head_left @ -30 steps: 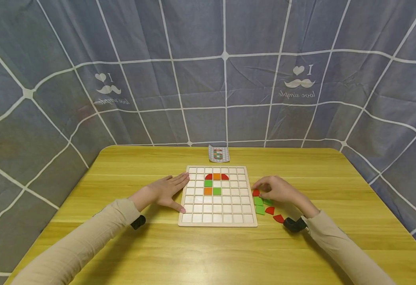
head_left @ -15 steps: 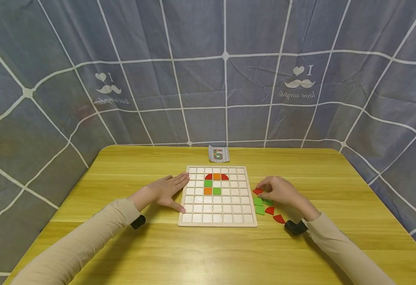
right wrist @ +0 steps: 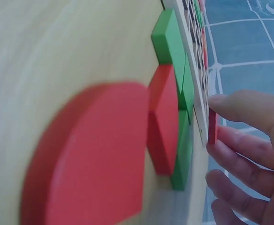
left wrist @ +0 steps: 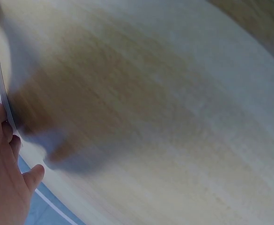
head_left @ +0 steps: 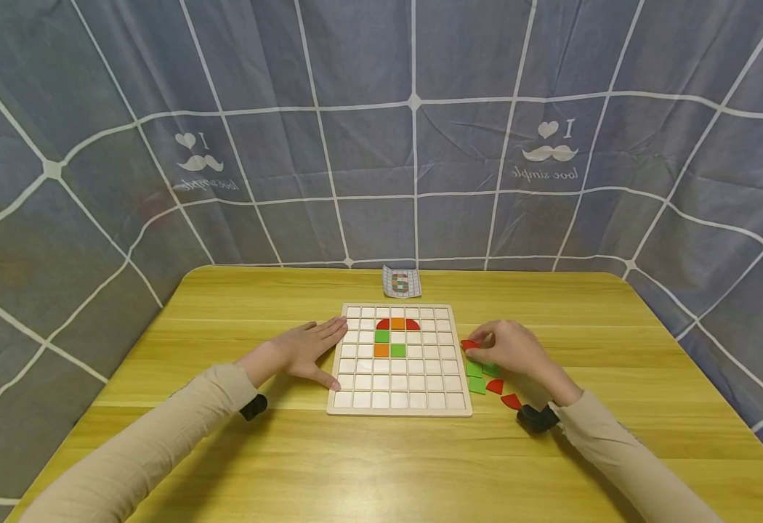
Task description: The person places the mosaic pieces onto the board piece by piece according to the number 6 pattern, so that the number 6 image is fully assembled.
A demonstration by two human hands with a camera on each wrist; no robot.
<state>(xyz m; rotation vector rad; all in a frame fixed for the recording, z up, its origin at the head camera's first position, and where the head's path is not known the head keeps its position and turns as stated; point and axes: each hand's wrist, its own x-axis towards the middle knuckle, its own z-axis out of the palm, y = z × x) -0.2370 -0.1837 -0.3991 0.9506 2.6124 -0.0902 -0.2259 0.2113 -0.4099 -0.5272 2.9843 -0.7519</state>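
My right hand (head_left: 507, 344) pinches a red quarter-circle tile (head_left: 469, 344) between thumb and fingers, just off the right edge of the wooden grid board (head_left: 363, 400). In the right wrist view this red tile (right wrist: 212, 127) is seen nearly edge-on. My left hand (head_left: 304, 351) lies spread at the board's left side, fingertips on its rim and thumb at the lower left. Set in the board's cells are red quarter-circles (head_left: 412, 325), orange squares (head_left: 397, 324) and green squares (head_left: 381, 336). Below my right hand lie loose green tiles (head_left: 477, 385) and two red quarter-circles (head_left: 511, 401).
A small paper card (head_left: 402, 282) with a coloured grid pattern stands behind the board, near the back edge of the wooden table (head_left: 270, 305). A grey curtain (head_left: 368, 152) with white lines surrounds the table at the back and sides.
My right hand has shifted the pinched red tile slightly up and away from the green tiles, turning it along the way. My left hand and the board have stayed put.
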